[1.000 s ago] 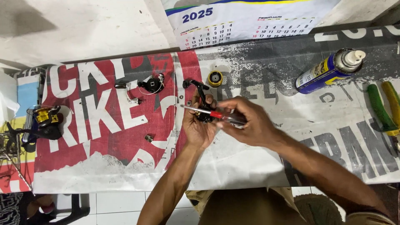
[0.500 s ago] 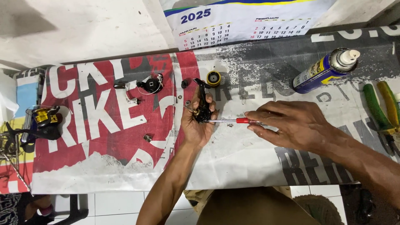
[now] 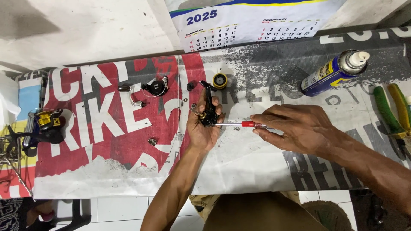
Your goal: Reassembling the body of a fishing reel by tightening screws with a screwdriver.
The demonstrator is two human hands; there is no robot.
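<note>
My left hand (image 3: 204,128) grips the black reel body (image 3: 208,112) mid-bench; my right hand (image 3: 297,128) pinches the red screwdriver (image 3: 239,124). If the tip slips, the screw may strip or roll away.

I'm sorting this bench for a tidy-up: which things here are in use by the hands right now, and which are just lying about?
In use:
- black reel body, held in the left hand
- red-handled screwdriver, held by the right hand, tip at the reel body

Lying about:
- spray can
- green-handled pliers
- yellow round part
- black bail part
- assembled reel at the left edge
- wall calendar
</note>
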